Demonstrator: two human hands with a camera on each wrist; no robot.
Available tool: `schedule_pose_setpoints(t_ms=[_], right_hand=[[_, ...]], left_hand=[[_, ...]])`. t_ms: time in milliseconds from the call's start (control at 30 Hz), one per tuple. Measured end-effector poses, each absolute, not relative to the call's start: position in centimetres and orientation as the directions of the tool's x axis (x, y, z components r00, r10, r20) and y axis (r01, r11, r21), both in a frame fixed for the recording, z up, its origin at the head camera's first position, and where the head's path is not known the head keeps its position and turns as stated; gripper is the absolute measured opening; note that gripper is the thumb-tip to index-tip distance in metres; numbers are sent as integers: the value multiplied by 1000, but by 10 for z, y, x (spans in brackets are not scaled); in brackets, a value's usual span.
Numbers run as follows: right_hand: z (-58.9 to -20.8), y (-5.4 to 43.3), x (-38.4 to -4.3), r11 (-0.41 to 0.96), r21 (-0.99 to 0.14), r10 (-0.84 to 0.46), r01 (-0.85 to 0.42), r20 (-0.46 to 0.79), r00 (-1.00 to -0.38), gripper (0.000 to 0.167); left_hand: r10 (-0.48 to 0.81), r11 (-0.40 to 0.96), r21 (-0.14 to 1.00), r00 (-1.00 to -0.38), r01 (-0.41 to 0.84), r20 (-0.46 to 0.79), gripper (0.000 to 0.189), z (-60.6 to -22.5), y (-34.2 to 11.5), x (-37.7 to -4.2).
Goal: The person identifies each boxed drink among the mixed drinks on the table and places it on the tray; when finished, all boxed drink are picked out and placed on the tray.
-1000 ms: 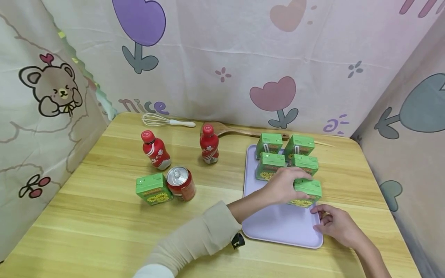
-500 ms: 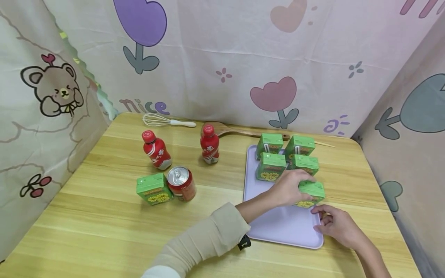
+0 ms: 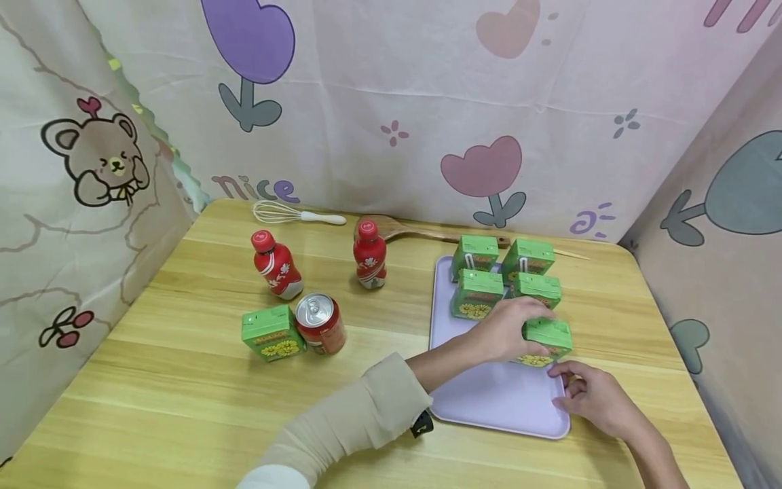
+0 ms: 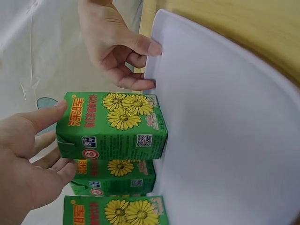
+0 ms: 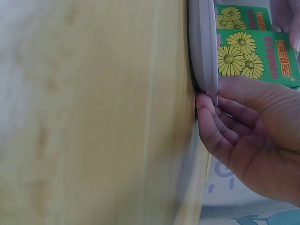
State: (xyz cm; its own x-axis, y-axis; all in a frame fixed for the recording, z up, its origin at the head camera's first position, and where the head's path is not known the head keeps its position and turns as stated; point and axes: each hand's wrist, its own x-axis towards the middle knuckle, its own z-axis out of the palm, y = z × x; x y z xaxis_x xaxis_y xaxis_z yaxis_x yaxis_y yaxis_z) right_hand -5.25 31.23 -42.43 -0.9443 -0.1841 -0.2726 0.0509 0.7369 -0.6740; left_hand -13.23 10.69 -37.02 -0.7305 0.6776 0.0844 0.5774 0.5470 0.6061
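Observation:
My left hand (image 3: 506, 329) holds a green drink carton (image 4: 112, 124) with yellow flowers between thumb and fingers, over the right side of the lilac tray (image 3: 495, 397). In the left wrist view the carton's base sits right at the tray's surface. More matching cartons stand in two columns behind it, among them a front left one (image 3: 478, 295) and a back right one (image 3: 529, 259). At the tray's right edge my right hand (image 3: 591, 397) pinches the rim, thumb above and fingers beneath, as the right wrist view shows.
Left on the wooden table stand two red bottles (image 3: 277, 268) (image 3: 369, 258), a cola can (image 3: 320, 326) and one more green carton (image 3: 273, 334) against the can. A white whisk (image 3: 299, 214) and a wooden spatula (image 3: 421, 232) lie along the back edge, before a patterned curtain (image 3: 366, 81).
My left hand and its carton have shifted slightly to the right along the tray, then stayed nearly still. The right hand keeps its place at the rim.

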Motion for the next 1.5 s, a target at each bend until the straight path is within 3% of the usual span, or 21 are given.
schedule_pose_setpoints(t_ms=[333,600,833,1100,1333,1500], right_hand=[[-425,313,-52,735,-676,-193,42,-269,-944,41],[-429,312,-50,727,-685,-171,55,-258,-951,41],[-428,312,-49,725,-686,-163,63,-260,-952,43],[-428,313,-50,730,-680,-169,59,-264,-950,43],[-427,313,-50,736,-673,-159,76,-282,-946,43],[-427,312,-50,741,-666,-152,82,-287,-946,43]], left_hand=[[664,430,665,-713,611,225,55,-344,74,-117],[628,368,696,-717,617,304,57,-320,16,-109],[514,425,713,-797,558,317,59,-303,-46,-103],[408,511,658,-830,553,380,60,-300,-112,-90],[267,666,634,-919,393,290,60,-307,-172,-88],[232,711,613,-938,344,257,58,-317,-203,-85]])
